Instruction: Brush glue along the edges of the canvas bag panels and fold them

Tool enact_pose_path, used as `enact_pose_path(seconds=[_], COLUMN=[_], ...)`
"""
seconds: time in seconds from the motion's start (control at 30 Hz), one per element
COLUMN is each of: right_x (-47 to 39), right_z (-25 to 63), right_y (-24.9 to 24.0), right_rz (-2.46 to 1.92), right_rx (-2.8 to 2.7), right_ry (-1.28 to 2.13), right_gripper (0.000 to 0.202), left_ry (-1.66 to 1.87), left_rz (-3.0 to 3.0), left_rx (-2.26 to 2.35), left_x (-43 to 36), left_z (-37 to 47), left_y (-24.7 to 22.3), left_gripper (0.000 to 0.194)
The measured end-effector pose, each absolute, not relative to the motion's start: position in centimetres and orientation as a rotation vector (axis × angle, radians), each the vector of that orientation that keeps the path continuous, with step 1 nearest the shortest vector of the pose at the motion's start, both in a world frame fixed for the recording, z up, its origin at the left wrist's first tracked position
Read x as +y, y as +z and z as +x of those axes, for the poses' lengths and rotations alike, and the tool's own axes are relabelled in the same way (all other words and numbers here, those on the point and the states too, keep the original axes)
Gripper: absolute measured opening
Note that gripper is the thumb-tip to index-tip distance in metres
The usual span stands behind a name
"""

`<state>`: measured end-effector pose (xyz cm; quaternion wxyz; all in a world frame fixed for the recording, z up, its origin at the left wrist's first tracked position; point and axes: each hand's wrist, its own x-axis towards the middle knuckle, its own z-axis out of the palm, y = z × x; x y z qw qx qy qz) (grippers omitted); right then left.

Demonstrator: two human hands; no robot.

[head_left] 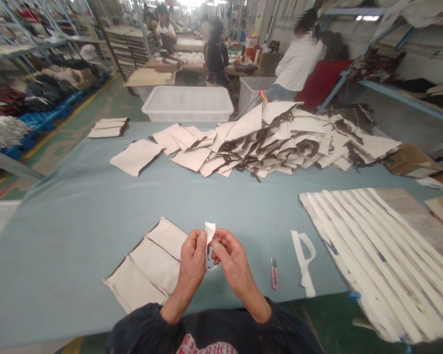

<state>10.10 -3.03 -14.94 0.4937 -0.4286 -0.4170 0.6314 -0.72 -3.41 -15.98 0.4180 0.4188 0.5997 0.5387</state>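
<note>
Both hands meet over the near edge of the blue-green cloth. My left hand (194, 255) is closed, pinching a small white strip (210, 229) between thumb and fingers. On the other side of that strip, my right hand (231, 253) has its fingers curled and its thumb against it. The strip's lower part hangs in a loop between the hands. Beside and partly behind my left hand lies a cream fabric piece (147, 263) with dark seams. Pink thread snips (274, 274) rest right of my right hand, and a white curved strip (303, 260) lies beyond them.
A large heap of cream pieces with dark edges (280, 140) covers the table's far side. Long white strips (384, 255) lie at the right. A small stack (109, 128) sits far left. A white bin (188, 102) and several people stand beyond the table.
</note>
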Motion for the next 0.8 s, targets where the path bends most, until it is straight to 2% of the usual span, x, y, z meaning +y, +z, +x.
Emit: enact_pose_path(seconds=[0.43, 0.8], right_x=[-2.5, -1.4], right_z=[10.3, 10.5], right_y=[-15.8, -16.0], right_rz=[-1.056, -1.07], right_rx=[-0.82, -0.812], right_ry=[1.567, 1.658], right_gripper=[0.038, 0.031], left_ry=[1.275, 1.222], left_rz=[1.078, 0.829], left_rx=[1.589, 1.455], left_x=[-3.0, -2.3], left_z=[0.2, -0.1], left_y=[-15.7, -17.7], left_gripper=[0.034, 0.044])
